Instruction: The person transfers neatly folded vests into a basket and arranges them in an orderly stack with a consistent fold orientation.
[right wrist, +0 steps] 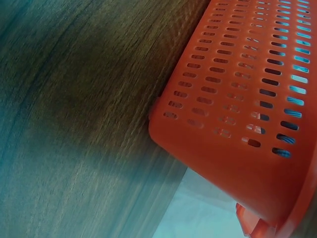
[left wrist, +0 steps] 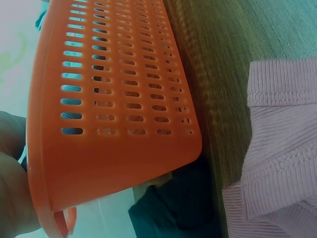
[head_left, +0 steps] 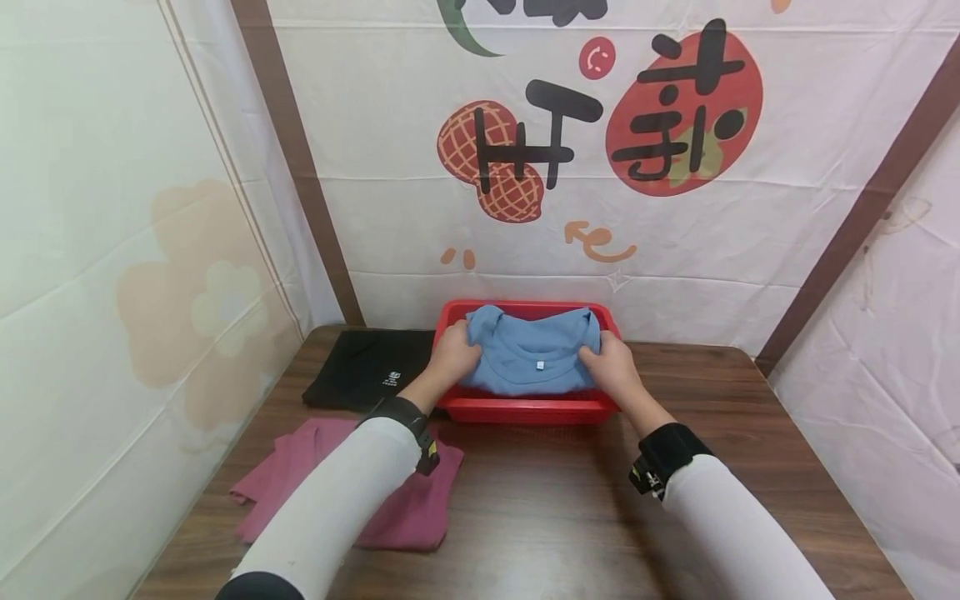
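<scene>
A folded blue T-shirt point(head_left: 517, 379) with a small white neck tag lies in the mouth of a red plastic basket point(head_left: 525, 412) at the back of the table. With thumb and fingers, my left hand point(head_left: 454, 354) pinches the shirt's left edge. On the other side my right hand point(head_left: 613, 367) pinches its right edge. The left wrist view catches part of the left hand point(left wrist: 15, 183) above the rim of the slotted basket point(left wrist: 114, 163). Only the basket point(right wrist: 213, 163) and table show in the right wrist view. The fingertips under the fabric are hidden.
A folded black garment point(head_left: 352, 367) with a small white print lies left of the basket. Nearer, a pink garment point(head_left: 412, 512) lies partly under my left forearm. A white printed cloth point(head_left: 390, 225) hangs behind the wooden table point(head_left: 540, 517).
</scene>
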`<control>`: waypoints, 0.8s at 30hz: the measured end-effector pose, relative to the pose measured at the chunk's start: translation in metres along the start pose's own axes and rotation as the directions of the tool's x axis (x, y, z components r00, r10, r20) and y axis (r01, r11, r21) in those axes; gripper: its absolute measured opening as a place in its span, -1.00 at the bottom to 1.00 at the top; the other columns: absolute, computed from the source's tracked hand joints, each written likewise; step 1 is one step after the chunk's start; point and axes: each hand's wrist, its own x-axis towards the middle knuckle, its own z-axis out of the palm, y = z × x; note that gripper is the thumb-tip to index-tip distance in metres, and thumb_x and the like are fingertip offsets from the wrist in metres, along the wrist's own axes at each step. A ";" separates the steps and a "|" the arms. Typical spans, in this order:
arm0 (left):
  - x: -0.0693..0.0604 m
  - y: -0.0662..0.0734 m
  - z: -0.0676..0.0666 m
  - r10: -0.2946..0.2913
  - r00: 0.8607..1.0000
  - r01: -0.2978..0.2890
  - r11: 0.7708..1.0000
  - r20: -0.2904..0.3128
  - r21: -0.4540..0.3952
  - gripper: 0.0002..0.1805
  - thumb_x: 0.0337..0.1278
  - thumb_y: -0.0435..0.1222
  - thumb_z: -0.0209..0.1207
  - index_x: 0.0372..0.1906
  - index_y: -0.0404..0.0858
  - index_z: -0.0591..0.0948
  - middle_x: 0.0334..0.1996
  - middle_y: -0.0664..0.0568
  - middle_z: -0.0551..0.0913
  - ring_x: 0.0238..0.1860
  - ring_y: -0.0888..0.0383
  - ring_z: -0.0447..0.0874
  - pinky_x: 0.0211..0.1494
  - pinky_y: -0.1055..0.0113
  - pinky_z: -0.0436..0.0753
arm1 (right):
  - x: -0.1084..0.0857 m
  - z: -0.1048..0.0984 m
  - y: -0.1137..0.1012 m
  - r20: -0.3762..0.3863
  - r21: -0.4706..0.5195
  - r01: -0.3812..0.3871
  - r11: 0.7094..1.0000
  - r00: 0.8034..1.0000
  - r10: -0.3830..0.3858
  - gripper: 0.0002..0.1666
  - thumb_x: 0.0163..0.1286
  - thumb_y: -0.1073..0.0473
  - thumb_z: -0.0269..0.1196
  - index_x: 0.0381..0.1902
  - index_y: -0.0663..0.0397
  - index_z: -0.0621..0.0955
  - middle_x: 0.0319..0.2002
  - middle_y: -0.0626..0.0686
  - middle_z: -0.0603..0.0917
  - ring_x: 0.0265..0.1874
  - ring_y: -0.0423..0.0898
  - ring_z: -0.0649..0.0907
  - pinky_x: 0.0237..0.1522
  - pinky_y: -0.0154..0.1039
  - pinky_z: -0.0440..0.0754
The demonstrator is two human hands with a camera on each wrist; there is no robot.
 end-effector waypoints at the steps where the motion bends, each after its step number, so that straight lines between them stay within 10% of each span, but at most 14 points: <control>1: 0.001 0.001 0.001 -0.004 1.000 0.004 1.000 0.002 0.008 -0.46 0.27 -0.38 0.18 0.32 -0.41 0.40 0.11 -0.21 0.60 0.11 -0.08 0.59 0.32 -0.01 0.58 | 0.000 0.000 0.000 0.002 -0.008 -0.003 1.000 1.000 0.003 -0.54 0.47 0.05 0.12 0.16 0.27 0.41 -0.12 0.21 0.54 -0.17 0.08 0.56 -0.15 -0.14 0.57; 24: 0.004 -0.006 0.014 -0.018 0.999 0.015 0.994 0.028 0.105 -0.56 0.22 -0.35 0.23 0.18 -0.34 0.45 0.01 -0.16 0.56 0.13 -0.08 0.52 0.26 0.00 0.61 | 0.005 0.007 -0.002 0.108 -0.137 -0.033 0.990 0.993 0.048 -0.45 0.46 0.09 0.21 0.26 0.27 0.36 0.02 0.23 0.60 -0.06 0.10 0.66 0.03 -0.03 0.68</control>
